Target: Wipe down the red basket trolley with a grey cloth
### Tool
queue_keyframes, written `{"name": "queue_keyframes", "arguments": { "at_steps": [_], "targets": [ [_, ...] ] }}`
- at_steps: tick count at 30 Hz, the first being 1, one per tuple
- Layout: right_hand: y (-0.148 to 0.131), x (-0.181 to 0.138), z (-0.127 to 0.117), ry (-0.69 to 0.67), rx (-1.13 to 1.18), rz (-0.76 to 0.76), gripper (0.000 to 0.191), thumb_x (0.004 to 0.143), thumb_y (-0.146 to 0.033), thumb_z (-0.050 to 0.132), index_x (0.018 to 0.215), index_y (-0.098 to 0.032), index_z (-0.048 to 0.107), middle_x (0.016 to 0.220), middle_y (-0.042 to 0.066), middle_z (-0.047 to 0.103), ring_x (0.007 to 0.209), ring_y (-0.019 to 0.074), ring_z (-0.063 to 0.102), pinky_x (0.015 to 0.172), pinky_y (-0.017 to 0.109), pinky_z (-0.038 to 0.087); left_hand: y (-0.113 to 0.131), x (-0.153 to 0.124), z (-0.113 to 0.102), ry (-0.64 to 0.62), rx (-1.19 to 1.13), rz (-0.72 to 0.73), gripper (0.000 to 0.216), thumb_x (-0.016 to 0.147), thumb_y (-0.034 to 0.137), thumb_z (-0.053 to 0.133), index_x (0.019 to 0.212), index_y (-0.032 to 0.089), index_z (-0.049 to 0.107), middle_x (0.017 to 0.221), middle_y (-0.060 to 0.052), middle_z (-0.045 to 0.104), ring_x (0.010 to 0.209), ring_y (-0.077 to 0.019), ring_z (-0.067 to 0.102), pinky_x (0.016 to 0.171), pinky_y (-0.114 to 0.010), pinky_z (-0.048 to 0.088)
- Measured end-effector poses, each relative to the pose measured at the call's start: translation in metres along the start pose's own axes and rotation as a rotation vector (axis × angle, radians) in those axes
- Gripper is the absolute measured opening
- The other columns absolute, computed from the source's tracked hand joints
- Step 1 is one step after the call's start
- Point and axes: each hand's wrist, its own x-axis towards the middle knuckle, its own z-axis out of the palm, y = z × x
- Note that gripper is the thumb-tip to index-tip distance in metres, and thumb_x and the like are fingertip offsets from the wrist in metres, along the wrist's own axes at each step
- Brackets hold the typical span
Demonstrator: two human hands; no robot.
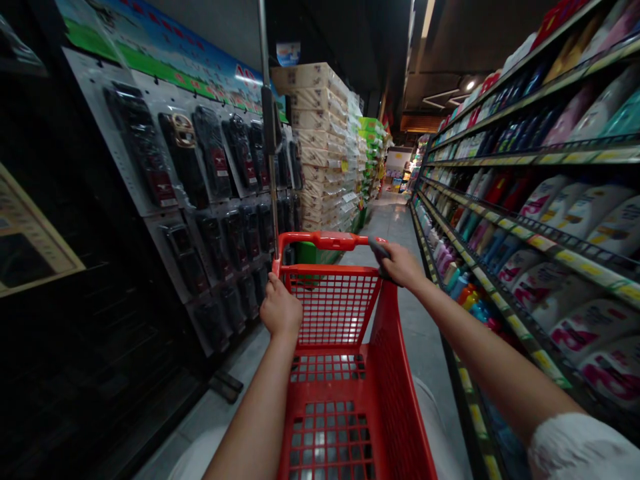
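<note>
A red plastic shopping cart [350,393] fills the lower middle of the head view, its mesh basket holding nothing. My left hand [280,310] is closed on the cart's left upper rim. My right hand [400,265] is wrapped round the grey grip at the right end of the cart's handle bar [325,240]. Both forearms reach forward over the basket.
A narrow shop aisle runs ahead. On the left hangs a display board of packaged dark items [210,200], then a tall stack of boxed goods [320,140]. Shelves of bottles and refill pouches [550,220] line the right. A metal pole [270,133] stands just ahead.
</note>
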Motion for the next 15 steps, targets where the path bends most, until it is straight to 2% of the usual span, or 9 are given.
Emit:
{"name": "queue_keyframes", "arguments": {
  "at_steps": [2, 4, 6, 10, 12, 15],
  "targets": [
    [0.013, 0.017, -0.004, 0.169, -0.015, -0.039, 0.056, 0.085, -0.014, 0.044, 0.14, -0.022, 0.05, 0.137, 0.008, 0.057, 0.119, 0.0242, 0.054, 0.099, 0.033, 0.044, 0.0, -0.001, 0.0, 0.002, 0.001, -0.003, 0.06, 0.091, 0.017, 0.04, 0.148, 0.002, 0.032, 0.121, -0.021, 0.062, 0.093, -0.0283, 0.069, 0.073, -0.037, 0.056],
    [0.021, 0.034, -0.001, 0.211, -0.091, -0.008, 0.057, 0.086, -0.016, 0.047, 0.142, -0.025, 0.05, 0.144, 0.008, 0.05, 0.119, 0.0261, 0.053, 0.099, 0.035, 0.044, 0.0, -0.001, 0.0, 0.005, -0.001, -0.005, 0.06, 0.091, 0.017, 0.04, 0.148, 0.002, 0.033, 0.123, -0.02, 0.063, 0.094, -0.0282, 0.069, 0.074, -0.037, 0.055],
    [0.026, 0.05, 0.007, 0.147, -0.181, 0.085, 0.051, 0.088, -0.021, 0.049, 0.137, -0.029, 0.056, 0.141, 0.01, 0.052, 0.114, 0.0276, 0.055, 0.094, 0.036, 0.046, 0.0, -0.003, 0.0, 0.003, -0.007, -0.007, 0.06, 0.091, 0.017, 0.04, 0.148, 0.003, 0.033, 0.125, -0.02, 0.062, 0.095, -0.0277, 0.069, 0.075, -0.036, 0.055],
    [0.02, 0.082, 0.023, -0.044, -0.278, 0.274, 0.035, 0.09, -0.027, 0.047, 0.117, -0.025, 0.071, 0.114, 0.012, 0.069, 0.11, 0.0297, 0.059, 0.08, 0.033, 0.049, 0.002, -0.004, 0.002, -0.017, -0.004, -0.009, 0.06, 0.09, 0.016, 0.041, 0.149, 0.005, 0.034, 0.128, -0.019, 0.062, 0.09, -0.0256, 0.07, 0.073, -0.034, 0.055],
    [0.009, 0.098, 0.026, -0.089, -0.28, 0.28, 0.034, 0.091, -0.032, 0.048, 0.112, -0.023, 0.073, 0.11, 0.013, 0.071, 0.109, 0.0286, 0.06, 0.078, 0.032, 0.049, 0.004, -0.004, 0.003, -0.018, 0.0, -0.012, 0.06, 0.09, 0.015, 0.041, 0.149, 0.005, 0.034, 0.127, -0.019, 0.062, 0.088, -0.0246, 0.071, 0.071, -0.033, 0.055],
    [-0.018, 0.117, 0.027, -0.12, -0.255, 0.191, 0.036, 0.092, -0.038, 0.048, 0.112, -0.022, 0.073, 0.114, 0.013, 0.071, 0.105, 0.0258, 0.064, 0.08, 0.031, 0.048, 0.005, -0.004, 0.004, -0.018, -0.007, -0.015, 0.061, 0.089, 0.015, 0.042, 0.149, 0.005, 0.034, 0.127, -0.019, 0.062, 0.088, -0.0245, 0.071, 0.071, -0.033, 0.055]
  ]
}}
